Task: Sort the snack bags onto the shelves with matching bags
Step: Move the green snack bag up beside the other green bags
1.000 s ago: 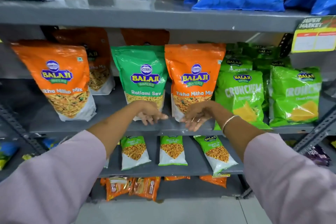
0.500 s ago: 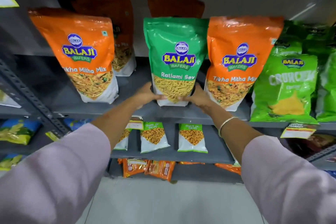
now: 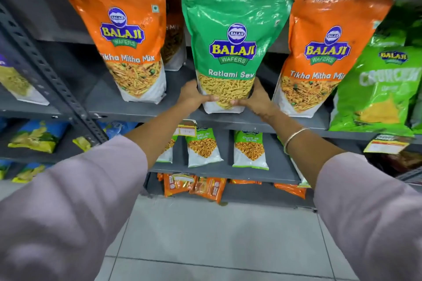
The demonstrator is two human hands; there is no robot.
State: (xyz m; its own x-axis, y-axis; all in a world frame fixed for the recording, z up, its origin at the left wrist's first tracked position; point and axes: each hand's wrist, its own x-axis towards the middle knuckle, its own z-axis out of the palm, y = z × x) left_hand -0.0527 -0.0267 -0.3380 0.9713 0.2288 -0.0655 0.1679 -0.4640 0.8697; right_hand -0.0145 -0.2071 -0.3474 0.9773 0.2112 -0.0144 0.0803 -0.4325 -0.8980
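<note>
A green Ratlami Sev bag (image 3: 233, 36) stands upright at the middle of the grey shelf (image 3: 137, 113). My left hand (image 3: 193, 96) grips its lower left corner and my right hand (image 3: 255, 98) grips its lower right corner. An orange Tikha Mitha Mix bag (image 3: 130, 36) stands to its left. Another orange Tikha Mitha Mix bag (image 3: 324, 52) stands close on its right. More orange bags (image 3: 175, 48) stand behind, mostly hidden.
Light green Crunchem bags (image 3: 376, 89) fill the shelf's right end. Small Chana Jor Garam packs (image 3: 203, 147) stand on the shelf below, orange packets (image 3: 205, 187) lower still. A slotted steel upright (image 3: 52, 84) divides the left bay. Grey tiled floor (image 3: 217, 239) lies underneath.
Both hands went from hovering at the shelf edge to gripping the green bag's bottom corners. The view has moved closer and lower.
</note>
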